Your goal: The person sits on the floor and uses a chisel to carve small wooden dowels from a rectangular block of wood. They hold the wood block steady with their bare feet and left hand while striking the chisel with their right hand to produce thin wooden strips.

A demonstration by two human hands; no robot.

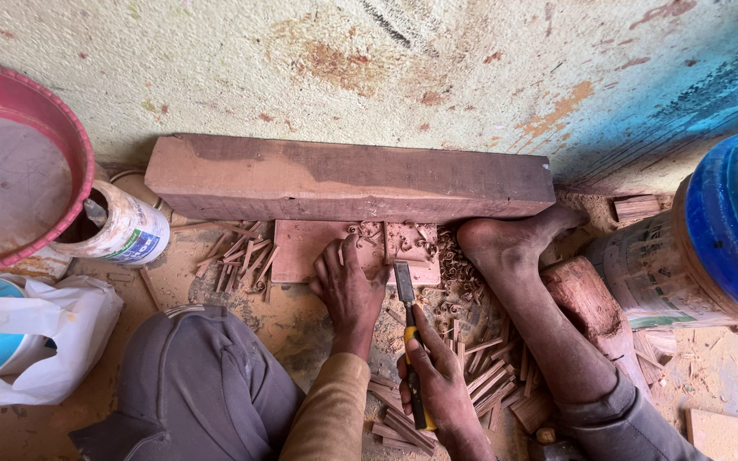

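Against the beam, the panel lies braced. Left hand presses it flat, fingers spread; right hand grips the chisel, steadying cuts.

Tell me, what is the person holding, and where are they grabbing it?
The right hand grips a steel-bladed chisel by its yellow-and-black handle. The left hand holds nothing; it presses flat on the small reddish wooden board.
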